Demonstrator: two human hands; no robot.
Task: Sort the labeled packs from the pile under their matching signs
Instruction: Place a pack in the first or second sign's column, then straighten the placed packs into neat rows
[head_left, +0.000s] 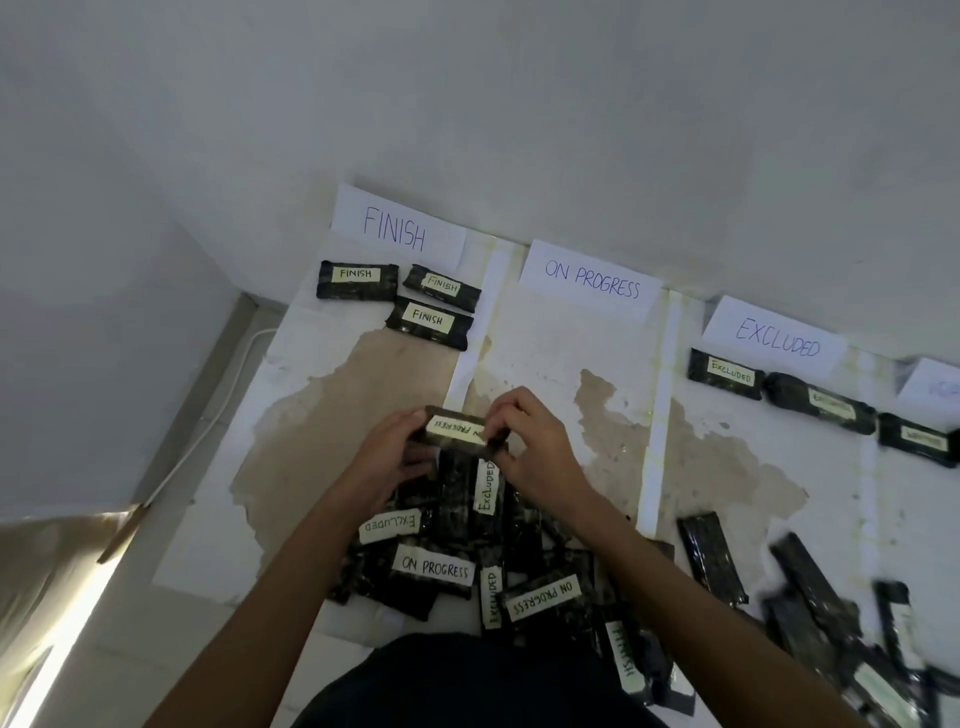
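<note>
Hands (395, 447) hold a pack (460, 432) over stained white floor (571, 353).

- Paper signs at the far edge: four, reading FINISH (397, 235), ON PROGRESS (591, 280), EXCLUDED (776, 338), and one (935, 387) cut off at the right.
- Packs under FINISH: three (357, 280).
- Packs under EXCLUDED: two (725, 374); a third beside them has a blurred label.
- Packs under ON PROGRESS: none.
- Pack held up: one (460, 431).
- Near pile (467, 561): too overlapped to count.
</note>
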